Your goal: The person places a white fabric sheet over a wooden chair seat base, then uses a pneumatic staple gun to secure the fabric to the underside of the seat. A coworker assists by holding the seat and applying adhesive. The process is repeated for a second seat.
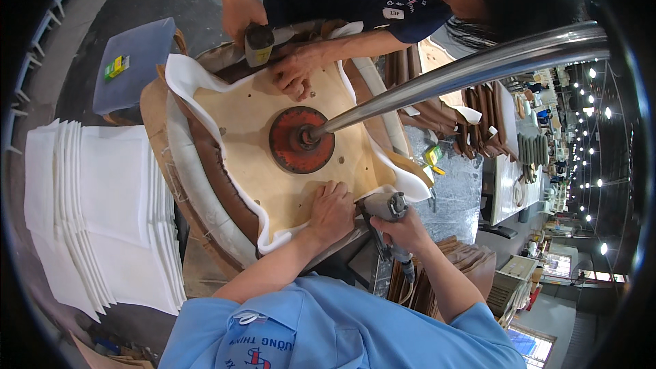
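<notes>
Below the middle, my left hand (pixel 333 212) rests on the near edge of a plywood seat board (pixel 273 198), its fingers curled and pressed together. Whatever they pinch is hidden. My right hand (pixel 408 234) grips a pneumatic staple gun (pixel 387 206), its head against the near right rim of the seat. White padding (pixel 410 184) and a brown cover (pixel 219 171) surround the board. A red round plate (pixel 283 140) with a shiny metal pole (pixel 465 78) presses on the board's centre. A co-worker's hand (pixel 295 72) touches the far side.
Across from me, the co-worker's other hand (pixel 246 14) holds a second staple gun (pixel 259 44). Stacked white padding sheets (pixel 123 219) stand at left, below a blue-grey plastic bin (pixel 133 61). Brown covers lie in stacks (pixel 485 119) at right, and brown pieces (pixel 444 270) sit beneath my right forearm.
</notes>
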Available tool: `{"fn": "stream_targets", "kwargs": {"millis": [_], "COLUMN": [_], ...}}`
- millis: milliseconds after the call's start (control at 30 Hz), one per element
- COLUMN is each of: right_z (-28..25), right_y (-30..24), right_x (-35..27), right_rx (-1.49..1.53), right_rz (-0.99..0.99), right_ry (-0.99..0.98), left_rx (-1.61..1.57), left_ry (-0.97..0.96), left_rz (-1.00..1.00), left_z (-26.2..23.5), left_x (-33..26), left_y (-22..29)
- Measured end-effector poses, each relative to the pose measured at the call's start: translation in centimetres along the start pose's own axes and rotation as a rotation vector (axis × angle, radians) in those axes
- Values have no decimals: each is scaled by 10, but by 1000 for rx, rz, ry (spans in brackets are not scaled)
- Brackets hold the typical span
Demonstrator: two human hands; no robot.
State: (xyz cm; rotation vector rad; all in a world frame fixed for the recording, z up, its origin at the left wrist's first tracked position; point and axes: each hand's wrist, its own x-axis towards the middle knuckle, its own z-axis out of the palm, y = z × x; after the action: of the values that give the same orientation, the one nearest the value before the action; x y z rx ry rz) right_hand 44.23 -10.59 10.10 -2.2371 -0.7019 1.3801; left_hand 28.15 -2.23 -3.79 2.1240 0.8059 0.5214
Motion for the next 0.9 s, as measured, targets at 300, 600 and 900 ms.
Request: {"fn": "stream_targets", "kwargs": {"millis": [300, 600, 900], "right_z": [10, 10, 15], "right_y": [-15, 3, -8], "right_x": [3, -9, 4], "right_rx": [-79, 42, -59], "right_rz": [-23, -52, -83], "right_ry": [48, 1, 2], "left_rx": [58, 21, 22], "left_ry": [19, 43, 64], "left_rz": [51, 11, -1], "left_z": [-7, -10, -6], "left_x": [-6, -14, -11], "left_y": [-2, -6, -7]}}
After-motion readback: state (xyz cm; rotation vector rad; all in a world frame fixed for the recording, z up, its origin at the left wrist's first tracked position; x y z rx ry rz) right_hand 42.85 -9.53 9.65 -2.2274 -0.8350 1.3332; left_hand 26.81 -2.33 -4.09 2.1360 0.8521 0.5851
